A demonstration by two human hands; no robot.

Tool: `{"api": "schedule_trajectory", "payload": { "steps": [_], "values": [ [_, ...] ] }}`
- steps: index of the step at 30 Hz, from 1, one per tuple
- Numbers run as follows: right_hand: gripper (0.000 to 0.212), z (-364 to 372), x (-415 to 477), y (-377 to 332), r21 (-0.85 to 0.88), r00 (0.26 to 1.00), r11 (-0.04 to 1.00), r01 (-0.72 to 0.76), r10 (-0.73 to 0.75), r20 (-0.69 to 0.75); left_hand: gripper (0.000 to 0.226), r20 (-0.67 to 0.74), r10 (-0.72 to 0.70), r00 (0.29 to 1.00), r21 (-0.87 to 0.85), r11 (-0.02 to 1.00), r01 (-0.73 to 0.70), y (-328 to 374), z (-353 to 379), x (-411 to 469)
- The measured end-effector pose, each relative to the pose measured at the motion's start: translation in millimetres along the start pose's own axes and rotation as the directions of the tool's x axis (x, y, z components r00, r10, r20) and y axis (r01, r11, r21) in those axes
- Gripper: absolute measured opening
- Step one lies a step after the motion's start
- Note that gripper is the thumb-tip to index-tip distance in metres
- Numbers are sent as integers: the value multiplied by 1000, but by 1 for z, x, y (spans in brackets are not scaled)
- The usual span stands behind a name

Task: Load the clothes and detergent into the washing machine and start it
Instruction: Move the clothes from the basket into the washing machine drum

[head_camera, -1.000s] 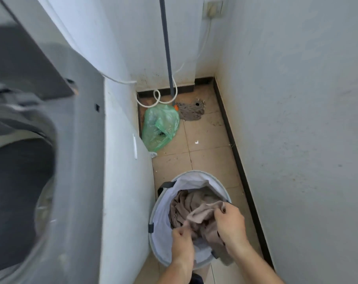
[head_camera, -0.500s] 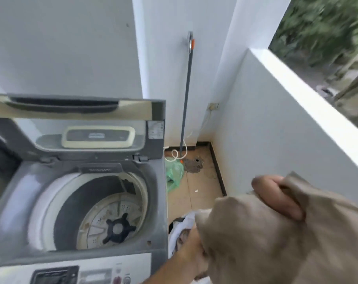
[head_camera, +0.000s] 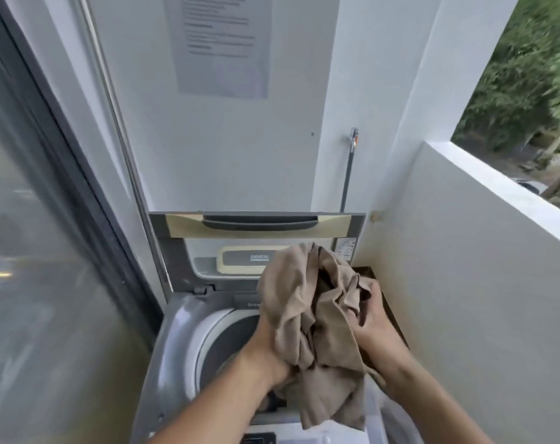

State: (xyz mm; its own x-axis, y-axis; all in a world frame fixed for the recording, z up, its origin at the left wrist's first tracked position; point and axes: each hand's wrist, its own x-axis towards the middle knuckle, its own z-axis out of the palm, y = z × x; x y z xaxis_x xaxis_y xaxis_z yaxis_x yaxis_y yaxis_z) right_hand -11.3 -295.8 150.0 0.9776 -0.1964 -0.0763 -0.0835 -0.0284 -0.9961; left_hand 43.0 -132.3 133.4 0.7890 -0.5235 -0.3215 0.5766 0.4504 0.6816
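A bundle of beige clothes (head_camera: 313,318) hangs over the open top-loading washing machine (head_camera: 176,334), above the right part of its drum opening (head_camera: 227,341). My left hand (head_camera: 269,350) grips the bundle from the left, mostly hidden under the cloth. My right hand (head_camera: 373,318) grips it from the right. The machine's lid (head_camera: 256,225) stands upright at the back. No detergent is in view.
A sliding glass door (head_camera: 41,251) runs along the left. A white balcony wall (head_camera: 464,267) stands close on the right, with trees beyond. A mop handle (head_camera: 349,174) leans in the far corner. A printed notice (head_camera: 221,43) hangs on the back wall.
Both hands lifted the beige clothes out of the laundry basket on the floor and carried them left, over the machine's opening. My view rose from the floor to the machine.
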Motion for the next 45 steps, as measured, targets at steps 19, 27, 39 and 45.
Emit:
{"api": "schedule_trajectory", "payload": {
  "steps": [19,27,39,45],
  "values": [
    [56,110,67,146,-345,966,935,-84,161,201,49,-517,-52,854,-38,999,37,-52,-158,45],
    [74,111,125,258,-499,844,801,-330,487,223,78,-574,-86,814,427,817,387,-130,-244,124],
    [67,151,184,418,-787,809,545,-289,578,103,25,-362,-295,884,928,-25,372,-134,-233,99],
    [95,154,188,427,-836,697,434,-336,711,89,26,-353,-308,884,934,-60,352,-133,-231,96]
  ]
}}
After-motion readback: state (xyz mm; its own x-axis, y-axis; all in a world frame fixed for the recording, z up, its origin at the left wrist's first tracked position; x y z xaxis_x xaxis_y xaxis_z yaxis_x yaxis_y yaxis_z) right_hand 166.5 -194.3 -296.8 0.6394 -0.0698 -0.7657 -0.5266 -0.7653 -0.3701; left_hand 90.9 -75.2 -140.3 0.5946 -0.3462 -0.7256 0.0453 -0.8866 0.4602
